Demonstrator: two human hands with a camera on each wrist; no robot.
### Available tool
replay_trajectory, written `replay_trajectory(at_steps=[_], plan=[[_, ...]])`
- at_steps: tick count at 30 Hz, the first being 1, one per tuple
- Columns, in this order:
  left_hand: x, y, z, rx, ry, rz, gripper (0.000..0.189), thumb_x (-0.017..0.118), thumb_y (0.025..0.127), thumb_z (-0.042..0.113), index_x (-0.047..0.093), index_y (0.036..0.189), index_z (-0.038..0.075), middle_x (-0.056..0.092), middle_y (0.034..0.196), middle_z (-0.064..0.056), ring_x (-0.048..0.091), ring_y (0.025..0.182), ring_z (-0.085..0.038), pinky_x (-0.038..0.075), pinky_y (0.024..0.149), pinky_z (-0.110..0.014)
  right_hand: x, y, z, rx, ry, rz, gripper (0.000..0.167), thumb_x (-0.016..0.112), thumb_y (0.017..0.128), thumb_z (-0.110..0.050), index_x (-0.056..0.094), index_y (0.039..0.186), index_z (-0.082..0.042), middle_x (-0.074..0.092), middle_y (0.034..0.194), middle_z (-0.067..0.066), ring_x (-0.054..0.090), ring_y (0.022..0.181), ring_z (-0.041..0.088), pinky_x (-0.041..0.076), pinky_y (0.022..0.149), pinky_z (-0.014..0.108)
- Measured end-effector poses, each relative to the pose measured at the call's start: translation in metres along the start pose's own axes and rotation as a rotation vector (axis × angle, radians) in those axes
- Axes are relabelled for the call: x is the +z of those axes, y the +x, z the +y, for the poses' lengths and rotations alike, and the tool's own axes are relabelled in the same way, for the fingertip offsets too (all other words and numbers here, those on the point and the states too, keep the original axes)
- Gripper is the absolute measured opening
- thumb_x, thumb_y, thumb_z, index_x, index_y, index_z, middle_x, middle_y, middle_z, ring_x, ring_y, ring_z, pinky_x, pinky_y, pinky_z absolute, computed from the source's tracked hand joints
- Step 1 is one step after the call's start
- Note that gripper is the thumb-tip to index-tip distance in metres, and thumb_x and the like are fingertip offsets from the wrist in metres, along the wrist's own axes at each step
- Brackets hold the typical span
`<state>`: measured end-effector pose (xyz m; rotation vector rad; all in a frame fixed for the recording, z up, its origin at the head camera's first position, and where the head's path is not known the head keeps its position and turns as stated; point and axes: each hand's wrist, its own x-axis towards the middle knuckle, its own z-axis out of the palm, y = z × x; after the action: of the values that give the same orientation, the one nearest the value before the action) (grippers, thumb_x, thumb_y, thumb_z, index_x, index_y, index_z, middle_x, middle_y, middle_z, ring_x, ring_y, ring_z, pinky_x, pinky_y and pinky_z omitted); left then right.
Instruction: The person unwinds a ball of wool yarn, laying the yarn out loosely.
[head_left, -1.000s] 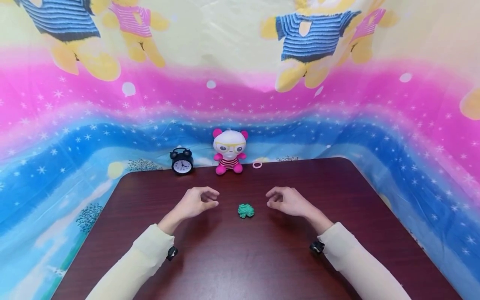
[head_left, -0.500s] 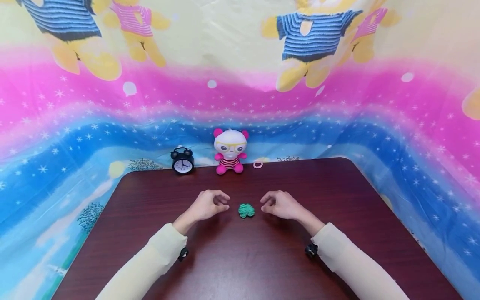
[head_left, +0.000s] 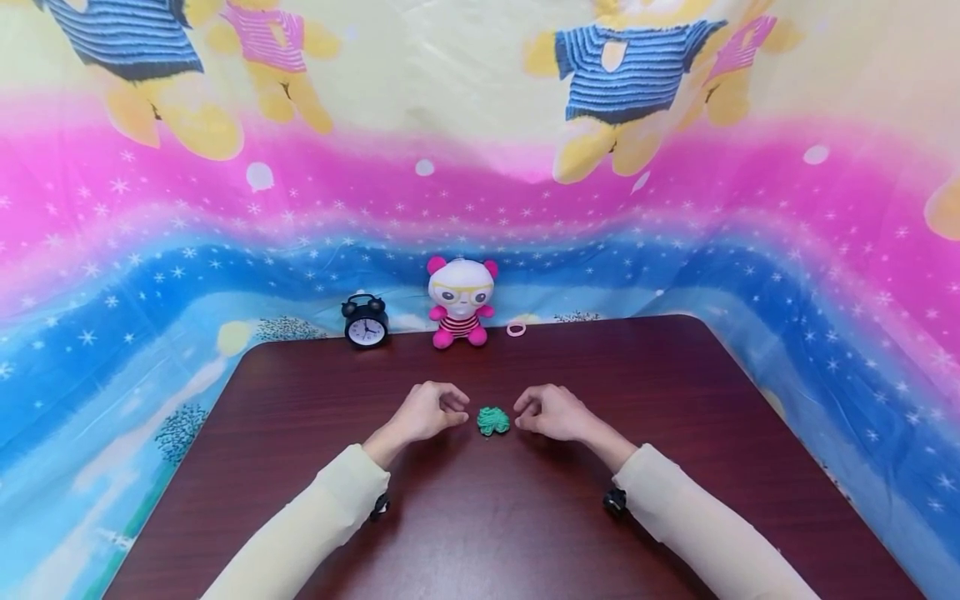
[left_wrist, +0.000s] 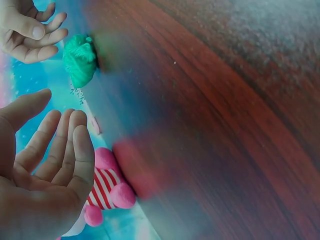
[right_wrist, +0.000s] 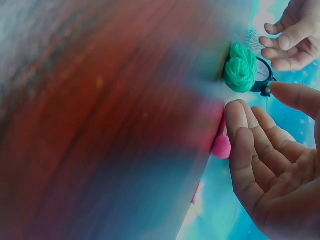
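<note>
A small green bundle (head_left: 492, 421), which looks like bunched yarn or string, lies on the brown table (head_left: 480, 508) between the two hands. Just left of it, the left hand (head_left: 429, 412) hovers with relaxed, slightly bent fingers and holds nothing. On the other side the right hand (head_left: 553, 412) mirrors it, its fingers loosely bent and apart from the bundle. In the left wrist view the green bundle (left_wrist: 80, 60) sits beyond the left hand's fingertips. The right wrist view shows the bundle (right_wrist: 240, 68) as twisted, glossy strands just past the right hand's fingers.
At the table's back edge stand a black alarm clock (head_left: 366, 322) and a pink and white plush panda (head_left: 460, 303). A pale pink ring (head_left: 516, 329) lies right of the panda. A printed cloth (head_left: 480, 192) hangs around the back and sides.
Both hands have moved inward toward the green bundle, the left hand rightward and the right hand leftward. The bundle, clock and panda stay where they were.
</note>
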<state>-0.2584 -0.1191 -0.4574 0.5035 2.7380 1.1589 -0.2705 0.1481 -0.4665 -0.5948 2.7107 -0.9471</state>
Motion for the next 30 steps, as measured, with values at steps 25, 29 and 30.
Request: replay_trajectory(at_steps=[25,29,30], plan=[[0.023,0.009,0.008,-0.039,0.051,-0.013,0.019,0.076,0.085,0.012,0.075,0.103,0.006,0.078,0.088,-0.003,0.071,0.079,-0.01,0.058,0.075,-0.027,0.014,0.009,-0.008,0.045,-0.036,-0.024,0.012,0.076,0.087,-0.022,0.075,0.098,-0.017,0.068,0.071,-0.01,0.063,0.059,0.007,0.051,0.065,0.026],[0.025,0.01,0.006,-0.034,0.042,-0.016,0.019,0.077,0.085,0.012,0.075,0.102,0.006,0.077,0.085,-0.002,0.069,0.075,-0.007,0.057,0.073,-0.026,0.014,0.01,-0.009,0.047,-0.038,-0.039,0.012,0.076,0.087,-0.021,0.075,0.098,-0.016,0.068,0.071,-0.009,0.063,0.059,0.007,0.051,0.065,0.027],[0.025,0.009,0.006,-0.033,0.037,-0.016,0.019,0.078,0.084,0.012,0.076,0.102,0.006,0.077,0.085,-0.002,0.068,0.075,-0.007,0.057,0.073,-0.026,0.015,0.011,-0.009,0.045,-0.041,-0.039,0.012,0.076,0.087,-0.02,0.075,0.098,-0.016,0.068,0.071,-0.009,0.063,0.059,0.007,0.051,0.065,0.027]])
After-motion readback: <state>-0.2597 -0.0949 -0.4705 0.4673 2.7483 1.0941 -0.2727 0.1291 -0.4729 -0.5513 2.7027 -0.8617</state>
